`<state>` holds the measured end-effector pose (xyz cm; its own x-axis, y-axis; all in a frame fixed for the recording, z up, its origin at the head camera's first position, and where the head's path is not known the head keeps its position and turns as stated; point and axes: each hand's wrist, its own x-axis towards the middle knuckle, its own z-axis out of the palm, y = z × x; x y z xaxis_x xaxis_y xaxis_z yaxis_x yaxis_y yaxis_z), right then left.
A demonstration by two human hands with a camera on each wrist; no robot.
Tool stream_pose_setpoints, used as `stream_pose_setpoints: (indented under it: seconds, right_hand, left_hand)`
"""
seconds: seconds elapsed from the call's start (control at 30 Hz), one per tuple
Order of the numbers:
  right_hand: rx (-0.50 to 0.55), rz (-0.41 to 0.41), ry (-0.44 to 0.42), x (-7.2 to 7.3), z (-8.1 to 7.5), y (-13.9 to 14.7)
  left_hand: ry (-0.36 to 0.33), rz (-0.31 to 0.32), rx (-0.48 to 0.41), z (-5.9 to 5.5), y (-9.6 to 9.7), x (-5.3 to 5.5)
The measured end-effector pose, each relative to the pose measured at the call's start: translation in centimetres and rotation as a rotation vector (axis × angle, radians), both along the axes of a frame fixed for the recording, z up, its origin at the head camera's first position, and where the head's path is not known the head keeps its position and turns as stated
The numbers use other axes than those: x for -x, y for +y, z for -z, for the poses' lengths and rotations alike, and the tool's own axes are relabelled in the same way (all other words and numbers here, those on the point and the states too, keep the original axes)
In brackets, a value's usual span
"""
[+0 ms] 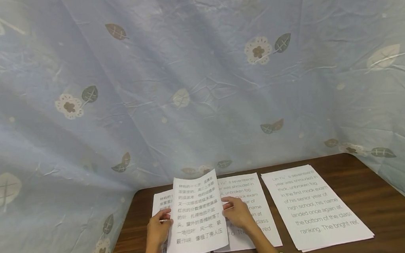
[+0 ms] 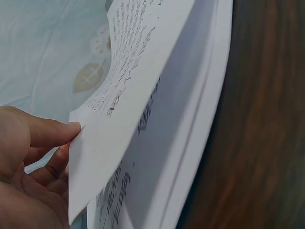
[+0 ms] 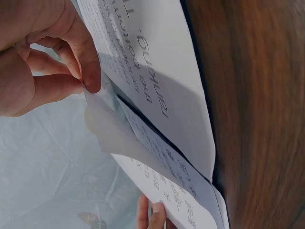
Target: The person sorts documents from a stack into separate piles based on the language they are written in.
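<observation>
A sheet of paper (image 1: 196,214) printed with Chinese text is held up off the table, slightly bowed, by both hands. My left hand (image 1: 157,227) pinches its left edge between thumb and fingers, also plain in the left wrist view. At the right edge, my right hand (image 1: 239,214) pinches the sheet with thumb and fingertips. Beneath it on the left lie more Chinese-printed papers (image 1: 162,196), partly covered by the raised sheet. English-printed paper (image 1: 263,221) lies under my right hand, its left part hidden behind the sheet and hand.
A stack of English-printed sheets (image 1: 316,209) lies at the right, its edges slightly uneven. The dark wooden table (image 1: 402,210) bears all the papers. A pale blue patterned cloth (image 1: 200,102) hangs behind the table and along its sides.
</observation>
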<state>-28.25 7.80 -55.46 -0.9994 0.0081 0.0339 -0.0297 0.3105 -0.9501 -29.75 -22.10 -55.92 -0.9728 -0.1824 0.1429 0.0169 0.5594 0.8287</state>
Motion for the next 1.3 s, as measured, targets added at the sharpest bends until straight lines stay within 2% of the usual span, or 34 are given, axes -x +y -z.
stream_pose_setpoints:
  seconds: [0.33,0.57,0.8,1.1,1.3]
  right_hand:
    - [0.039,-0.013,-0.003,-0.1,0.4,-1.4]
    - [0.038,-0.032,-0.012,-0.1,1.0,-3.1]
    - [0.052,-0.046,0.008,-0.1,1.4,-4.3]
    - [0.076,-0.057,0.029,0.2,1.8,-4.9]
    - [0.094,-0.066,0.031,0.3,1.9,-5.3]
  left_hand:
    - [-0.022,-0.033,0.031,0.0,-1.6,-0.1]
    - [-0.011,-0.028,0.060,0.5,-2.9,0.0]
    - [0.001,-0.037,0.073,0.4,-4.1,0.0]
    - [-0.067,-0.045,0.054,0.6,-5.8,0.0]
    - [-0.075,-0.045,0.056,0.3,-6.4,-0.2]
